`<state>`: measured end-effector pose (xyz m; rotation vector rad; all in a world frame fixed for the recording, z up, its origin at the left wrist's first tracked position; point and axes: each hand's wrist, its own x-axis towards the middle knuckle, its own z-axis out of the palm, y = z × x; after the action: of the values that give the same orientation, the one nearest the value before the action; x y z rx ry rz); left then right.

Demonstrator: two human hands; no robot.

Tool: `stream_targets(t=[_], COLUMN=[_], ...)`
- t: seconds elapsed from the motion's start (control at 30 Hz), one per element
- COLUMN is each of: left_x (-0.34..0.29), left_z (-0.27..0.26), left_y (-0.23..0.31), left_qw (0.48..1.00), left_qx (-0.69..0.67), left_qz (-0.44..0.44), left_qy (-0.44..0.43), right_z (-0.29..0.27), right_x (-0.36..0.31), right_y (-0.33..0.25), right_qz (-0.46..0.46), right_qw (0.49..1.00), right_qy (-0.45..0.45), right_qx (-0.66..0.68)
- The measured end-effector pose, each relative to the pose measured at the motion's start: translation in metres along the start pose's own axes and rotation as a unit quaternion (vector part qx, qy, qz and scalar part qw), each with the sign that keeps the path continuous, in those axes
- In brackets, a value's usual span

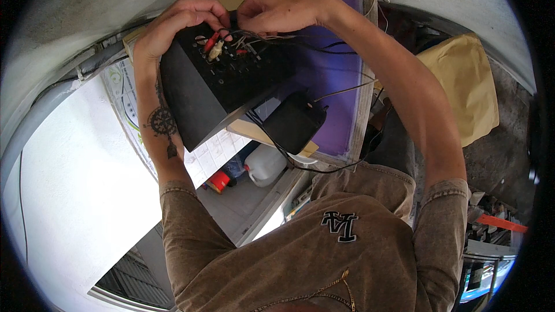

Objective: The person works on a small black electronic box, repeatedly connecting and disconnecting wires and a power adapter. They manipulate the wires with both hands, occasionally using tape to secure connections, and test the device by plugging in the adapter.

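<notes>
A black box-shaped audio unit (199, 89), its panel full of sockets and switches facing up, sits under my hands. My left hand (188, 17) is closed over the panel's far left part, its fingertips pinched at the upper end of a red cable plug (211, 42). A pale yellowish plug (215, 52) stands in the panel close beside it. To the right, my right hand (277, 11) is bent with thumb and fingers pressed together at the panel's far edge. Whatever it pinches is hidden. Thin dark cables (312, 44) run rightward from the panel, below my right hand.
A purple board (341, 101) with a worn frame lies under the unit. Nearer me rests a black plastic case (295, 121) with cables. Below are a white jug (266, 164) and a red container (218, 181). A brown paper bag (462, 92) stands right; a pale wall rises at the far side.
</notes>
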<state>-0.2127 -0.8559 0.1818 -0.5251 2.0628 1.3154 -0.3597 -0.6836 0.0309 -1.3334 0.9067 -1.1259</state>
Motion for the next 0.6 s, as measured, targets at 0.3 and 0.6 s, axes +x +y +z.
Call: stream_targets(t=[0.3, 0.6], left_x=[-0.002, 0.002], left_z=[0.0, -0.001], left_y=[-0.009, -0.002], left_qw=[0.999, 0.999], left_qx=[-0.038, -0.001], left_qz=[0.007, 0.028], left_qy=[0.013, -0.016], right_z=[-0.006, -0.018], right_x=[0.001, -0.017], right_y=[0.0, 0.004], right_qz=[0.027, -0.017], right_qw=[0.999, 1.0], right_qy=[0.014, 0.01], right_qx=[0.01, 0.013])
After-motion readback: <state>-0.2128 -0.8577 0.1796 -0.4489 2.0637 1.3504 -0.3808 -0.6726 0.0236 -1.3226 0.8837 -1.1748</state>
